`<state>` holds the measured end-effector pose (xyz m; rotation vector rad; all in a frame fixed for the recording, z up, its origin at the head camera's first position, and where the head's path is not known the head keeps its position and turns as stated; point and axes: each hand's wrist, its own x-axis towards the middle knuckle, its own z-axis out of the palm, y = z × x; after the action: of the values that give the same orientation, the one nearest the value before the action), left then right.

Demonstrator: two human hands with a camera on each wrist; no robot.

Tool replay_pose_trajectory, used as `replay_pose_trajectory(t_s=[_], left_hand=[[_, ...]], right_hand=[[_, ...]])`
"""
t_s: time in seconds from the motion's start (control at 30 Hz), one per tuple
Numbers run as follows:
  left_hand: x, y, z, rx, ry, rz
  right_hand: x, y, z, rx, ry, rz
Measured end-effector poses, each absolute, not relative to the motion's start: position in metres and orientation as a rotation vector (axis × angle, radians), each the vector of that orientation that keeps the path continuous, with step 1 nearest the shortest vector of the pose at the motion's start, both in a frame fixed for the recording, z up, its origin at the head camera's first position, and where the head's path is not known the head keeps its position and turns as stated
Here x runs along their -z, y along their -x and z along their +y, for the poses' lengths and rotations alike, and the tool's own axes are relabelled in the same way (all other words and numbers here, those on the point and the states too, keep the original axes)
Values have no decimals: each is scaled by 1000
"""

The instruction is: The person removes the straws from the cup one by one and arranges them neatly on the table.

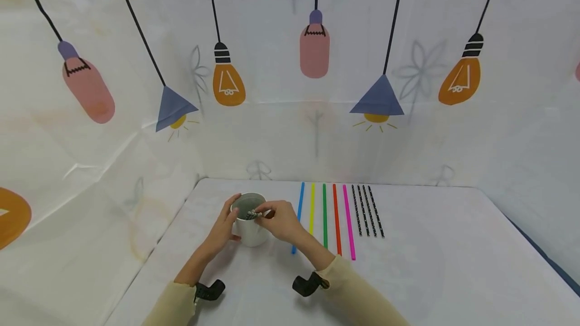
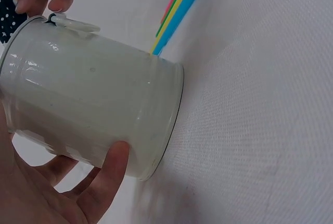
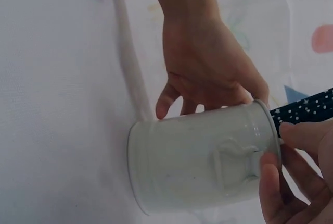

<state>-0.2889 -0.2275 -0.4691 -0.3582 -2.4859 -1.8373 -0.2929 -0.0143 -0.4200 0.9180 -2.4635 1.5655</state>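
A small white bucket (image 1: pixel 250 233) with a side lug stands on the table, left of the row of straws. My left hand (image 1: pixel 223 228) grips it, thumb near the rim and fingers spread along the wall in the left wrist view. Over the open mouth, my right hand (image 1: pixel 282 220) pinches black straws with white dots (image 3: pixel 304 108) at the rim. Their ends show as a speckled cluster (image 1: pixel 251 214) in the head view. The right wrist view has the right fingertips (image 3: pixel 269 174) close by the lug.
Single blue, yellow, green, red (image 1: pixel 337 215) and pink (image 1: pixel 349 220) straws lie in a row right of the bucket. Beyond them are several black dotted straws (image 1: pixel 370 210). A white sheet printed with lamps (image 1: pixel 272 135) hangs behind the white table (image 1: pixel 435 265).
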Motion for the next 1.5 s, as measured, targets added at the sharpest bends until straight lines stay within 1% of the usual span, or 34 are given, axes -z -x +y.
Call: replay_pose_trajectory(t_s=[0.2, 0.5, 0.67, 0.77, 0.93, 1.03, 1.1, 1.33, 1.4, 1.5], left_hand=[[466, 292, -226, 1834, 384, -2463], [468, 289, -226, 1812, 348, -2483], [470, 288, -225, 1824, 341, -2482], [468, 287, -225, 1842, 339, -2487], [449, 278, -220, 1876, 353, -2498], [438, 271, -216, 1855, 352, -2528], [439, 271, -217, 1856, 345, -2535], [472, 290, -226, 1846, 349, -2486], [473, 291, -226, 1852, 351, -2480], [470, 291, -226, 1853, 345, -2496]], right_hand=[[414, 289, -13, -1557, -956, -2326], [394, 273, 2, -1731, -970, -2198], [376, 262, 19, -1848, -998, -2020], [362, 258, 31, -1828, -1038, -1858], [345, 257, 60, -1767, -1053, -1723], [342, 258, 79, -1791, -1018, -1759], [339, 258, 91, -1807, -973, -1819], [344, 266, 138, -1748, -790, -2121], [345, 267, 151, -1728, -748, -2164], [357, 277, 173, -1709, -618, -2232]])
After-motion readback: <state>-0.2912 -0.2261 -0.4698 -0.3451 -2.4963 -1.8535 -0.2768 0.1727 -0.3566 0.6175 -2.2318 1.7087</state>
